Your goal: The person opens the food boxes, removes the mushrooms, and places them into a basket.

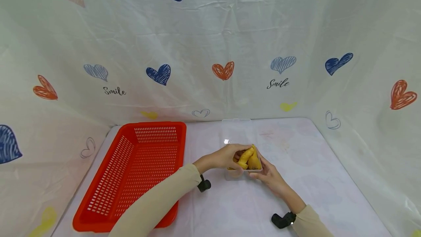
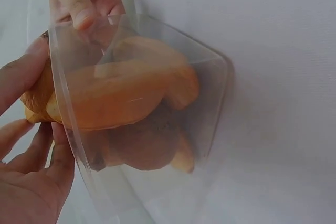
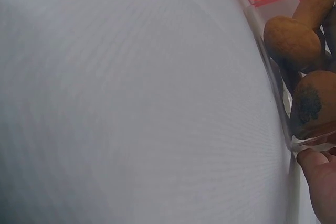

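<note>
A clear plastic box [image 1: 254, 170] holds several knobbly yellow gourd-like fruits [image 1: 254, 161], with its transparent lid [image 1: 237, 131] hinged open at the back. My left hand [image 1: 223, 157] reaches over the left side of the box and grips one curved yellow fruit [image 1: 246, 155]. The left wrist view has thumb and fingers on opposite sides of that fruit [image 2: 38, 95] at the box mouth. From the right, my right hand [image 1: 270, 178] holds the box by its side, thumb near the front corner. The right wrist view catches a fruit [image 3: 310, 100] with a dark patch, inside the box wall.
A large red slotted basket [image 1: 154, 153] stands on the left of the table, and my left forearm crosses over its front right corner. White cloth [image 1: 322, 185] covers the table. A heart-printed curtain [image 1: 197, 94] hangs behind and at both sides.
</note>
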Available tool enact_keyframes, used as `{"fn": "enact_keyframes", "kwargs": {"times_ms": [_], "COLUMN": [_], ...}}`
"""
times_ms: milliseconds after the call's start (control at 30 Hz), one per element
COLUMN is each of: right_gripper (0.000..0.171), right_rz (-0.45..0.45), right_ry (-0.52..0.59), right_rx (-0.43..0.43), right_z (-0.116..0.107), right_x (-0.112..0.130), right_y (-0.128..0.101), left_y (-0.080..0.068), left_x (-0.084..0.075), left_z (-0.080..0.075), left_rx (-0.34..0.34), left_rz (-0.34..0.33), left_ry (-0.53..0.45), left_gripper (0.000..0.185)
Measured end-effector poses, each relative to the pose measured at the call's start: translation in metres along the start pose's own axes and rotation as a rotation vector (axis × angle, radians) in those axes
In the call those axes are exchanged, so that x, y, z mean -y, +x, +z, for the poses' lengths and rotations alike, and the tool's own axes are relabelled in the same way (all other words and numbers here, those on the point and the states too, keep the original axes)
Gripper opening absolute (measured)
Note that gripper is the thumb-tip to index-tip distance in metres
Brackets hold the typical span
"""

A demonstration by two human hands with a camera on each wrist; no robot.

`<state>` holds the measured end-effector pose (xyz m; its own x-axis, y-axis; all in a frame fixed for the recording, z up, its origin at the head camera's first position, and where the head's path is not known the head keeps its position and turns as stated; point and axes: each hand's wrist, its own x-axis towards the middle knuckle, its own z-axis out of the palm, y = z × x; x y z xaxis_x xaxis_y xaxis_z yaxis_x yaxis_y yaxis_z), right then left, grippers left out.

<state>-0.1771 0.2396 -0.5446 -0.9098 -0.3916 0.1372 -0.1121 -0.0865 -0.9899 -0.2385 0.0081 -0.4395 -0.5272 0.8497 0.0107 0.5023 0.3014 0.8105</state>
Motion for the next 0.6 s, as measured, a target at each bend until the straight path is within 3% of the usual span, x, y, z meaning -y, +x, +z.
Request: {"fn": "enact_keyframes", "kwargs": {"times_ms": [600], "right_gripper": [0.094], "right_rz": [0.060], "right_ry": [-0.016], "right_rx": [-0.041], "right_z": [0.0026], "right_x": [0.0035], "right_y": [-0.0006], "left_y": [-0.0032], "left_x": [-0.0057], "left_z": [-0.0081], "left_rx": [-0.024], "left_rz": [-0.044], "left_ry": [-0.009], "left_gripper": [0.077]}}
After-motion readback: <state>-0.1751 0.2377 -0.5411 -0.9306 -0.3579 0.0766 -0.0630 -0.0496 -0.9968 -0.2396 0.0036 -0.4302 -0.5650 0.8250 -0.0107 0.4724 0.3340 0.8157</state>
